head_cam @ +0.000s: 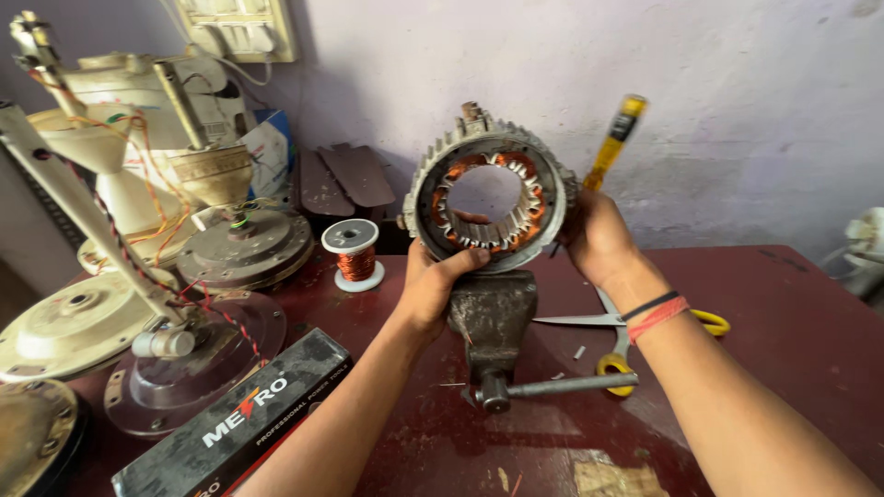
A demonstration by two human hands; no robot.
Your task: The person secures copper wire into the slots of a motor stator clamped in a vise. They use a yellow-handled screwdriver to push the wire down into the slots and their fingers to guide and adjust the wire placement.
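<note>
A person's 2 bare hands are holding a round motor ring (489,193) upright above a small iron vise (491,317) standing on a dark red bench (783,313). The left hand (435,285) is gripping the ring's lower left rim, its thumb lying across the front edge and fingertips showing through the open centre. The right hand (600,237) is pressing against the ring's right side while also clutching a yellow-handled tool (614,140), whose working end is hidden, so it may be a screwdriver. Copper windings are lining the ring's inner slots. Yellow-handled scissors (626,336) are lying on the bench just behind the right wrist. A spool of copper wire (353,253) is standing near the wall, beside dismantled fan parts (138,212), and a black box (244,419) is resting at the near left.
</note>
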